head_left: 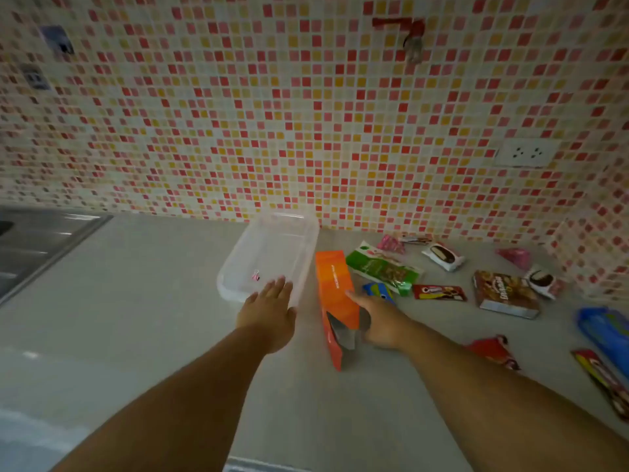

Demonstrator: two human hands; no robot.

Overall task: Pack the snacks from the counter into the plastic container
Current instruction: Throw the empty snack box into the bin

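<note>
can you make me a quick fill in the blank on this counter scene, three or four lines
1. The only thing inside the clear plastic container is a small pink ____.
2. The left hand reaches toward the container's near ____.
3. The right hand rests against the tall ____ cardboard box.
4. The green snack packet lies to the ____ of that box.

Missing words: binder clip; rim; orange; right

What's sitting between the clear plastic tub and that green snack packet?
In the head view, the orange box lies between the tub and the green packet, its open end toward the camera. The right hand rests against its side.
</note>
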